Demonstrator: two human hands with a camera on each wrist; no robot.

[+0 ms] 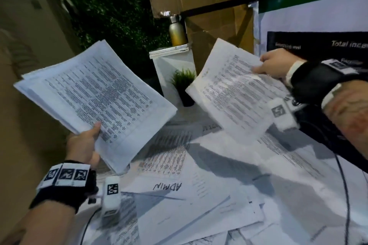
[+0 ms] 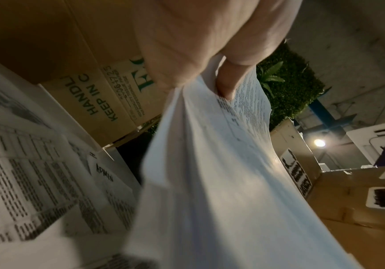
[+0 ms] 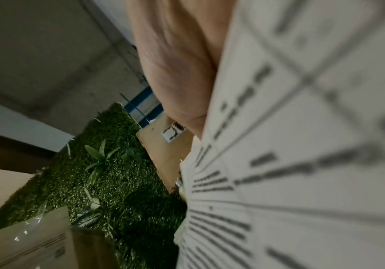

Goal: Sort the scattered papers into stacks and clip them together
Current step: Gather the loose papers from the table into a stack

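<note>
My left hand [image 1: 83, 145]: fingers hidden under held stack [image 1: 95, 93], only thumb shows. My right hand [image 1: 275, 63] fingertips hidden behind its sheets [image 1: 235, 93]; right wrist view smeared, print unreadable. Scattered papers [image 1: 219, 195] cut off by lower frame edge, print mostly too blurred to read. Dark poster [image 1: 318, 45] at upper right cut by right edge.

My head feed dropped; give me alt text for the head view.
Left hand holds a sheaf of printed pages; right hand holds another sheet, both raised above loose papers covering the table, one marked ADMIN.
</note>
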